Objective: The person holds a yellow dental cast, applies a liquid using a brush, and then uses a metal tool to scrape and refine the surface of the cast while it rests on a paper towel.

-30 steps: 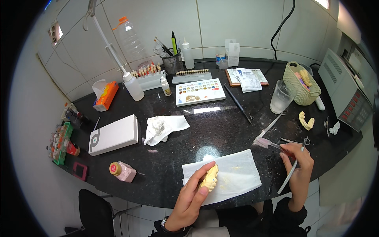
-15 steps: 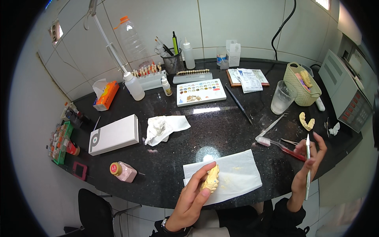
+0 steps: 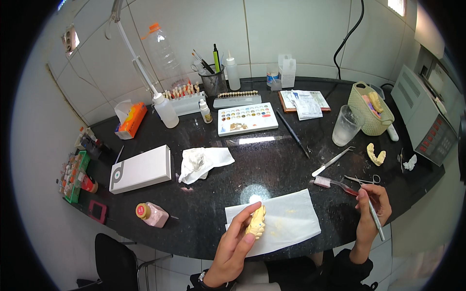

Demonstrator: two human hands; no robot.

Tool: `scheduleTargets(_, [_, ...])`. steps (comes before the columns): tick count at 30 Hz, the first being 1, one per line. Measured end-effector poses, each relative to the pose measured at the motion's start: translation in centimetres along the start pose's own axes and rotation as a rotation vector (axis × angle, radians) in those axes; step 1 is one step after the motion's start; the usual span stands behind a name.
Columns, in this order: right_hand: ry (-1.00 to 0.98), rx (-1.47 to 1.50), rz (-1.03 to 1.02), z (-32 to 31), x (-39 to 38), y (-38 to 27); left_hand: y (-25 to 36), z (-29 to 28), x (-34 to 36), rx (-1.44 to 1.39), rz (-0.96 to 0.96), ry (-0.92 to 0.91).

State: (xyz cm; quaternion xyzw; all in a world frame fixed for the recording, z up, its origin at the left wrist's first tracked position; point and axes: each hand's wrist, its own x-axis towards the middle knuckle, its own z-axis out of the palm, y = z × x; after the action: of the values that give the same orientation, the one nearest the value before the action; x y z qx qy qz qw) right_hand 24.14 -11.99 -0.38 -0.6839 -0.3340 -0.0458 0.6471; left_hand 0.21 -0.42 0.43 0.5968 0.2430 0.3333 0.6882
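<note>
My left hand (image 3: 232,252) holds a pale yellow dental cast (image 3: 256,221) over a folded white paper sheet (image 3: 296,218). My right hand (image 3: 371,216) grips a slim silver carving instrument (image 3: 377,224), tilted, its upper end near my thumb. Just left of those fingers lies a toothbrush (image 3: 324,182) with a red translucent handle, partly hidden by the hand. Steel scissors (image 3: 374,179) lie above the hand, and tweezers (image 3: 332,162) farther left. A second, horseshoe-shaped cast (image 3: 376,156) rests at the right.
A palette (image 3: 247,119), basket (image 3: 369,121), glass (image 3: 345,126) and grey machine (image 3: 427,111) stand toward the back and right. A white box (image 3: 140,169), crumpled tissue (image 3: 201,162) and pink-filled jar (image 3: 153,214) sit at the left on the black counter (image 3: 194,233).
My right hand turned the instrument to upright half a second ago and now has it tilted, the hand a little lower. My left hand and cast have barely moved.
</note>
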Motion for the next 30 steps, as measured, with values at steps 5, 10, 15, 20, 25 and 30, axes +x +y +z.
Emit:
scheduleTargets(5, [0.042,-0.052,0.045,0.5,0.1,-0.9,0.0,0.2,0.1,0.012,-0.001,0.021])
scheduleTargets(10, [0.034,-0.017,0.041,0.3,0.1,-0.8,-0.1,0.2,0.0,-0.016,0.013,0.044])
scheduleTargets(15, [0.010,0.094,0.033,-0.3,0.0,0.0,-0.2,0.3,-0.1,-0.139,0.003,0.070])
scheduleTargets(20, [-0.041,0.407,-0.015,1.3,-2.0,-3.4,-0.1,-0.2,0.0,-0.166,-0.035,-0.061])
scheduleTargets(25, [-0.396,0.744,0.206,5.3,-5.7,-5.7,0.1,0.0,0.0,-0.155,-0.015,-0.041])
scheduleTargets(30, [-0.549,0.591,0.123,6.0,-5.9,-6.2,0.1,-0.3,-0.1,-0.138,-0.013,-0.086])
